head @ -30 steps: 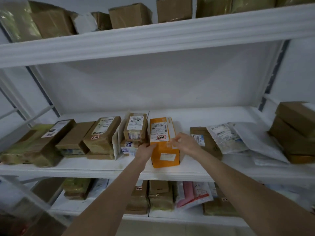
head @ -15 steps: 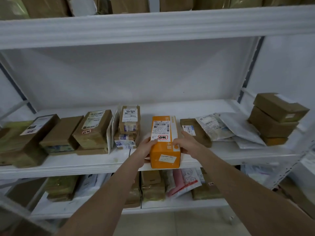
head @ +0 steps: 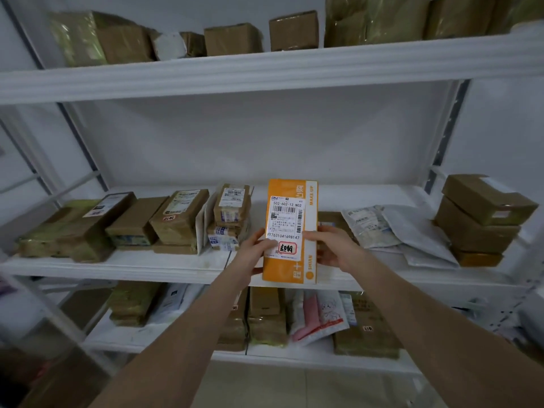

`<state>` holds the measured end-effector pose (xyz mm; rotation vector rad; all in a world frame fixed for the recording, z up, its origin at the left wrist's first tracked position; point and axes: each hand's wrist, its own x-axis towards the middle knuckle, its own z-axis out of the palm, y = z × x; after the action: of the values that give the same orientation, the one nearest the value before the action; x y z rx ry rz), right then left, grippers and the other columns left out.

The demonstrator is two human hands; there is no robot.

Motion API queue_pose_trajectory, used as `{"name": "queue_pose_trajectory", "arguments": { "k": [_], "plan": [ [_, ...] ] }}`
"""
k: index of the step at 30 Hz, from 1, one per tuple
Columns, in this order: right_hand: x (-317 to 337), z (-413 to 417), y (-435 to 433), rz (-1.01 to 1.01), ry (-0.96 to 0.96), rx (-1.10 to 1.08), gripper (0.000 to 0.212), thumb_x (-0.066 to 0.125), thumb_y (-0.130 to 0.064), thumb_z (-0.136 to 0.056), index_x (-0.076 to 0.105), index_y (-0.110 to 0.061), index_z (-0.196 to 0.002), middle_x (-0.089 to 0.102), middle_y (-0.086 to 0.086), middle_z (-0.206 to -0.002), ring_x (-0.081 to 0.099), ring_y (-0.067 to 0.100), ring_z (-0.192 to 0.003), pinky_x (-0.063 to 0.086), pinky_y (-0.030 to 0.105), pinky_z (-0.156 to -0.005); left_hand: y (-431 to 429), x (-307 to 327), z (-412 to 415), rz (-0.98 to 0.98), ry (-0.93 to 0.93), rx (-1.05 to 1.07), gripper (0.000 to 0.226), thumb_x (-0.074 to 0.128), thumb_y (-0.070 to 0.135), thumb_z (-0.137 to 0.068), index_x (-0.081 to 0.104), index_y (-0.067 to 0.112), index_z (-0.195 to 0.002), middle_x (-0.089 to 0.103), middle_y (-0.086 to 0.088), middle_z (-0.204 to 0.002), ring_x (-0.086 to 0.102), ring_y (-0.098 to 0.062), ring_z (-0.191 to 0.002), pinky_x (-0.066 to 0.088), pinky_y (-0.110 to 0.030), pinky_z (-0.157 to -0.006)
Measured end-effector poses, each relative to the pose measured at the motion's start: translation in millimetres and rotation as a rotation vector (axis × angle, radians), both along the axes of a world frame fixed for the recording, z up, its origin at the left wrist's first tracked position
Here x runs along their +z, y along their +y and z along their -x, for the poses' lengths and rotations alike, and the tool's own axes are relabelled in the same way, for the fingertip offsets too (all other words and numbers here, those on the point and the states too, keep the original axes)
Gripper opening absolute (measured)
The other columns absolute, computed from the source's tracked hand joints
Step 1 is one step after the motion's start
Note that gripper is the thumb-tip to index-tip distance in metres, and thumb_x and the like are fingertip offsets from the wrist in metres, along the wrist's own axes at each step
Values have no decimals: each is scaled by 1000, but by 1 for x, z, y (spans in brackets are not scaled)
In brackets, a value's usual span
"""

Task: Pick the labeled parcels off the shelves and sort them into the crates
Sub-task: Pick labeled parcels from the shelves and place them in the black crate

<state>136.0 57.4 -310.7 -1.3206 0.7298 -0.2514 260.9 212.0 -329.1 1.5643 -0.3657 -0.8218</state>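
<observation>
Both hands grasp one orange parcel, upright and off the boards, in front of the front edge of the middle shelf. The left hand pinches its lower left edge and the right hand its right edge. Each thumb lies on the printed white label, and the fingers are hidden behind the carton. A red-bordered sticker sits low on the label, but its writing is hard to read.

A brown box behind the parcel is mostly covered by it and by the right hand. At the shelf's right end stands a stack of three brown boxes, with two pale mailer bags beside it. Left of the parcel two small taped boxes are stacked, then a row of brown cartons reaches the left end.

Parcels on the top shelf are cut off by the frame. Those on the bottom shelf are partly hidden by the forearms.
</observation>
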Motion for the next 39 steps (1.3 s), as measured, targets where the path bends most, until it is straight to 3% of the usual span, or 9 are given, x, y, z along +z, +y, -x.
{"name": "queue_pose_trajectory", "arguments": {
  "k": [9, 13, 15, 18, 21, 24, 27, 32, 39],
  "plan": [
    [-11, -8, 60, 41, 120, 307, 29, 78, -21, -79, 60, -13, -101, 71, 9, -104, 64, 25, -104, 51, 46, -95, 94, -5, 16, -63, 15, 213, 37, 68, 30, -85, 54, 22, -119, 68, -4, -107, 63, -19, -95, 51, -36, -78],
    [-22, -33, 109, 30, 156, 402, 33, 78, -25, -78, 62, -13, -104, 71, 5, -102, 64, 21, -100, 51, 42, -91, 152, -15, 10, -100, 44, 300, 34, 67, 33, -85, 57, 21, -115, 69, -4, -106, 63, -22, -101, 50, -44, -90],
    [-27, -49, 137, 11, 167, 445, 35, 79, -27, -77, 65, -10, -104, 73, 4, -98, 66, 21, -96, 52, 37, -81, 183, -19, 4, -107, 64, 371, 29, 66, 34, -86, 59, 21, -112, 70, -4, -105, 64, -22, -101, 52, -40, -83],
    [-33, -76, 181, 3, 171, 486, 35, 80, -30, -75, 68, -11, -102, 75, 3, -95, 67, 21, -95, 51, 37, -85, 232, -26, -8, -96, 100, 456, 25, 63, 32, -88, 60, 19, -110, 70, -5, -104, 65, -22, -99, 52, -36, -76],
    [-40, -109, 228, -28, 157, 505, 30, 78, -27, -78, 68, -10, -100, 74, 6, -95, 67, 23, -91, 52, 34, -74, 281, -33, -25, -87, 117, 487, 24, 62, 26, -89, 62, 19, -112, 70, -6, -106, 66, -21, -94, 52, -34, -73],
    [-51, -148, 281, -16, 183, 545, 37, 80, -28, -74, 68, -11, -104, 74, 8, -97, 68, 26, -95, 54, 43, -88, 336, -41, -50, -57, 131, 525, 30, 60, 18, -89, 61, 26, -118, 69, -7, -106, 66, -20, -79, 52, -31, -61],
    [-60, -191, 343, -15, 218, 593, 31, 78, -28, -77, 67, -12, -101, 73, 7, -97, 68, 24, -95, 54, 41, -89, 398, -51, -83, -57, 142, 559, 34, 62, 16, -88, 61, 30, -119, 73, -6, -102, 69, -26, -91, 57, -40, -79],
    [-73, -257, 450, 11, 239, 707, 22, 71, -23, -84, 68, -11, -101, 74, 6, -93, 69, 22, -92, 55, 37, -82, 504, -60, -120, -113, 138, 635, 36, 63, 18, -89, 56, 26, -124, 71, -5, -103, 68, -19, -83, 54, -32, -67],
    [-85, -326, 568, 46, 255, 828, 5, 59, -11, -90, 61, -12, -94, 71, 9, -90, 68, 23, -84, 55, 35, -72, 616, -71, -164, -180, 206, 681, 51, 65, 18, -85, 51, 32, -131, 67, 1, -114, 64, -21, -102, 55, -36, -83]
  ]
}}
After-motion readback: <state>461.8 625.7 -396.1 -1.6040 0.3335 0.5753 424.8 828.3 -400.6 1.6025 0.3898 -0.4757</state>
